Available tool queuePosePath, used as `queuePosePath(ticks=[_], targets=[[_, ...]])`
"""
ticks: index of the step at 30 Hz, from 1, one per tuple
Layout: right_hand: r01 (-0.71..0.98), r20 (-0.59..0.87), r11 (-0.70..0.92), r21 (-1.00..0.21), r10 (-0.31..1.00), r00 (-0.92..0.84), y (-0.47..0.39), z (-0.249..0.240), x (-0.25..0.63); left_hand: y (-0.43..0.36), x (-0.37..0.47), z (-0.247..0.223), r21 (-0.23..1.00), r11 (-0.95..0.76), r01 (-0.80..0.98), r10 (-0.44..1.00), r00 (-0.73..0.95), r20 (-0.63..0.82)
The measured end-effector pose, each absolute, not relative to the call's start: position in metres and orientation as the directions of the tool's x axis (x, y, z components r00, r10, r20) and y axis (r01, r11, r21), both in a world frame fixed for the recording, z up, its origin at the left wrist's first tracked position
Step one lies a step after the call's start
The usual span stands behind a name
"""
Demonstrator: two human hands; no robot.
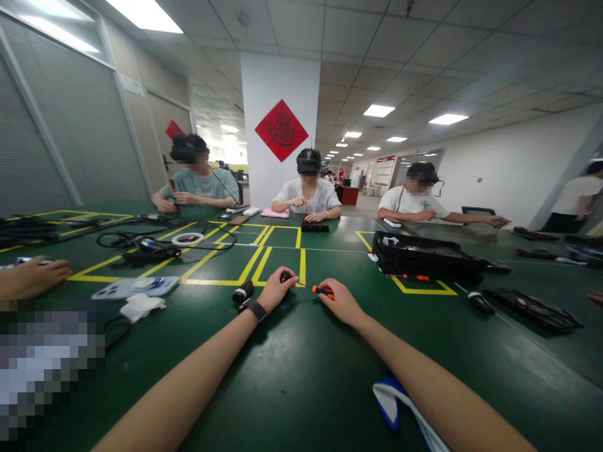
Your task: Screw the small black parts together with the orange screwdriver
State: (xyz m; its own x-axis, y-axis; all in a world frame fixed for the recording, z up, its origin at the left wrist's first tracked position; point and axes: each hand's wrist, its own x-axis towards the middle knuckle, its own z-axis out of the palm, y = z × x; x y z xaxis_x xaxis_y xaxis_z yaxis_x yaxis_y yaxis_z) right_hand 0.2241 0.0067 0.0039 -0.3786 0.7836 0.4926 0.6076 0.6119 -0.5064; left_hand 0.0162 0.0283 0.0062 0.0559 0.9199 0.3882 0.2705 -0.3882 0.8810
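Observation:
My right hand (342, 302) grips a small screwdriver (325, 291) with an orange and black handle. Its thin shaft points left, towards my other hand. Between the fingertips of my left hand (277, 290) is a small rounded black part (284, 276); its exact kind is too small to make out. Whether the screwdriver's tip touches that part I cannot tell. A black wristband (254, 309) is on my left wrist. Just beside it, a black cylindrical object with a pale band (243, 292) lies on the green table (292, 376).
Stacked black trays (419, 254) stand to the right, with another screwdriver (479, 302) and a black panel (532, 309) nearby. Left lie a phone (108, 289), crumpled tissue (142, 306) and cables (141, 242). A co-worker's hand (38, 276) rests far left; others sit opposite. A blue-white strap (400, 402) lies close.

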Motion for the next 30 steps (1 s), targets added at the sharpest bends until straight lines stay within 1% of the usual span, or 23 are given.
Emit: queuePosePath(ticks=[7, 12, 19, 23, 26, 30], targets=[[0.652, 0.479, 0.583, -0.484, 0.800, -0.360, 0.0084, 0.0039, 0.2235, 0.0283, 0.0158, 0.0060, 0.884, -0.389, 0.260, 0.919, 0.051, 0.390], [0.627, 0.498, 0.611, -0.483, 0.781, -0.377, 0.0099, 0.0023, 0.2244, 0.0293, 0.0152, 0.0049, 0.887, -0.383, 0.258, 0.922, 0.050, 0.384], [0.642, 0.478, 0.595, -0.484, 0.794, -0.376, 0.0100, 0.0021, 0.2232, 0.0318, 0.0137, 0.0012, 0.876, -0.399, 0.272, 0.915, 0.064, 0.397], [0.624, 0.490, 0.618, -0.477, 0.777, -0.395, 0.0097, 0.0032, 0.2239, 0.0332, 0.0125, 0.0006, 0.886, -0.389, 0.250, 0.920, 0.064, 0.386], [0.618, 0.486, 0.615, -0.490, 0.781, -0.393, 0.0107, 0.0028, 0.2231, 0.0332, 0.0127, 0.0016, 0.896, -0.376, 0.236, 0.926, 0.071, 0.370], [0.629, 0.470, 0.588, -0.509, 0.802, -0.369, 0.0129, 0.0015, 0.2222, 0.0319, 0.0136, 0.0030, 0.883, -0.385, 0.268, 0.922, 0.069, 0.382]])
